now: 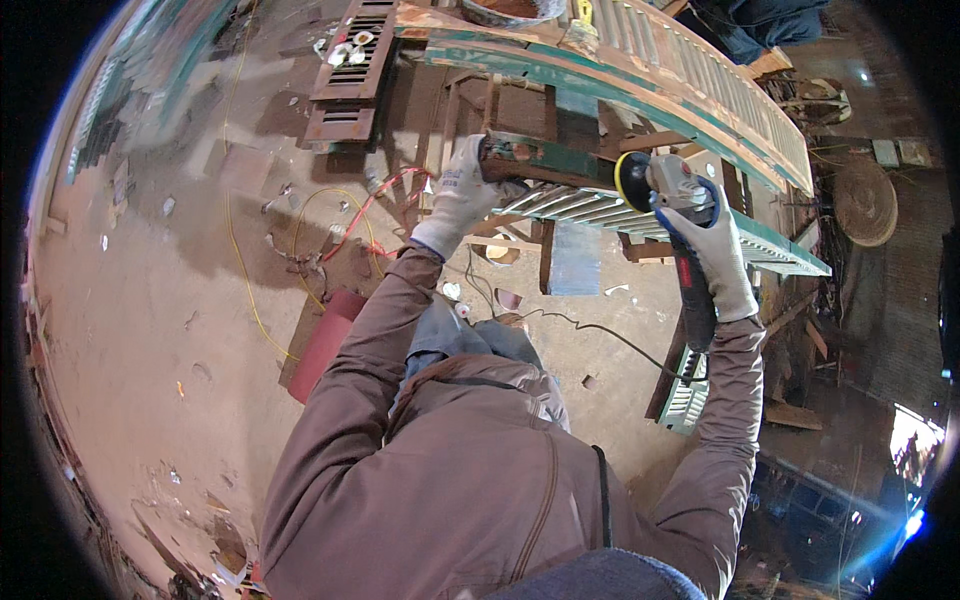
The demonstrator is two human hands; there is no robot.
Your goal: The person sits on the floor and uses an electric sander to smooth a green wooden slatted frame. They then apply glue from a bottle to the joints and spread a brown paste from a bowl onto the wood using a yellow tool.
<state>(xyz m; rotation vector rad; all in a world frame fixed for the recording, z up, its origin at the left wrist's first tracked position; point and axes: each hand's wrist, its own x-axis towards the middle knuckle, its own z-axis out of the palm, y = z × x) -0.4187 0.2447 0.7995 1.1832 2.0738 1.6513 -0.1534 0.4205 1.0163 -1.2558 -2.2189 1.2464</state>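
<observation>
The left hand (458, 200), in a pale glove, has its grip closed round the left end of a wooden board (555, 157) with worn green paint, which lies crosswise in front of the person. The right hand (717, 250), also gloved, has its grip wrapped round a grinder (692, 285), its yellow-rimmed disc (632, 182) at the board's right end; whether the two touch, I cannot tell. A dark cord (610, 330) curves from the tool's lower end toward the person's legs. Just below the board is a green slatted shutter (570, 205). Beyond it lies a longer slatted panel (700, 85), with a bowl (510, 10) near its left end. A red object (327, 345) is on the dusty floor (170, 300) beside the left sleeve.
</observation>
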